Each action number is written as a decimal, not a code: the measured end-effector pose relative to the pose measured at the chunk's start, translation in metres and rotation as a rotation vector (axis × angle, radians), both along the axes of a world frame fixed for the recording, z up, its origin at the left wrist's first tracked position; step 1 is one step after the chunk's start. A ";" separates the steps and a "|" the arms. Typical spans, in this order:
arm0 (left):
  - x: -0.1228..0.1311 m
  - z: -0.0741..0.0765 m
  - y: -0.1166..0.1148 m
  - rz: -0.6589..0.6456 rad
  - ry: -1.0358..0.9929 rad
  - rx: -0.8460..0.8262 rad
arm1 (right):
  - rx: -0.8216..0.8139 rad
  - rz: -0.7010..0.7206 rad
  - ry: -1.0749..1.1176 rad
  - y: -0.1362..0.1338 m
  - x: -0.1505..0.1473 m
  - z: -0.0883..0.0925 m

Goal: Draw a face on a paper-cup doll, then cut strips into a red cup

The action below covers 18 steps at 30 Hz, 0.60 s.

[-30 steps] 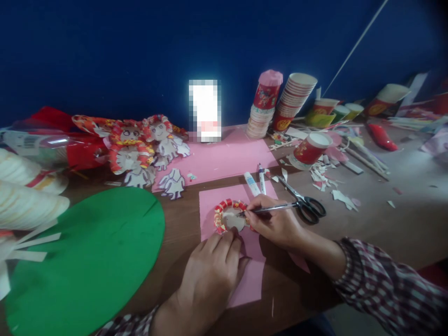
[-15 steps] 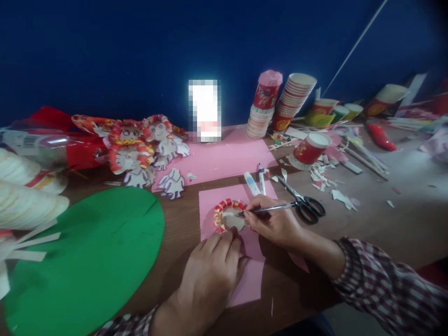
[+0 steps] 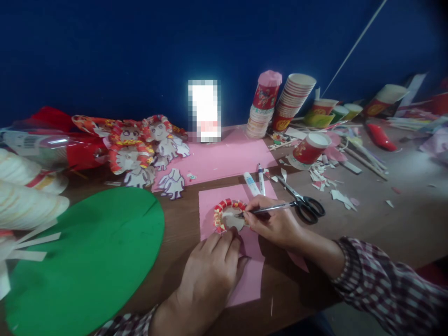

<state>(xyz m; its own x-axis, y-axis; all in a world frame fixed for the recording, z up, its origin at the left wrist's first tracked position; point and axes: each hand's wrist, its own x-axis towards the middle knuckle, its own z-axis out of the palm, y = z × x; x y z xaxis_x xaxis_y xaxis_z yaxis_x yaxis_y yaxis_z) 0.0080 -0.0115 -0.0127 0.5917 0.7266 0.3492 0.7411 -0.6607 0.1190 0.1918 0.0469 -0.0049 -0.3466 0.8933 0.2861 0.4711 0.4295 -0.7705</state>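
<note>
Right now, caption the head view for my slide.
Right hand holding a pen over a red-rimmed pale disc, left hand at its near edge.

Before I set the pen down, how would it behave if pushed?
The pen would probably roll, since its barrel looks slender and round. It should be stiff, as it shows no bend in the right hand, and likely light, being so thin.

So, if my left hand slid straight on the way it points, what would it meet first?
Probably the pale disc inside the red and yellow ring. Your left hand seems to reach its near edge, though contact is unclear.
</note>
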 end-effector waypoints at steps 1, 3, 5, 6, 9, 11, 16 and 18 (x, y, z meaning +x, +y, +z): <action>0.000 0.000 0.000 0.001 0.003 -0.005 | 0.001 -0.001 0.003 0.000 0.000 0.000; 0.000 0.000 0.001 0.004 0.006 -0.010 | -0.003 -0.003 0.007 0.001 0.000 0.000; 0.000 0.000 0.001 0.006 0.005 -0.003 | -0.009 -0.005 0.008 0.001 0.000 -0.001; 0.000 0.000 0.001 0.006 0.004 0.001 | -0.012 -0.006 0.008 0.001 0.000 -0.001; 0.001 0.000 0.000 0.007 -0.001 0.005 | -0.022 0.001 0.008 0.001 0.000 0.000; 0.001 0.000 0.000 0.008 -0.003 0.006 | -0.019 0.007 0.011 0.001 0.000 0.001; 0.000 -0.001 0.000 0.004 0.000 0.010 | -0.006 0.001 -0.014 0.000 0.000 0.002; 0.000 -0.001 0.000 0.006 0.003 0.007 | -0.001 0.001 -0.016 0.000 0.000 0.003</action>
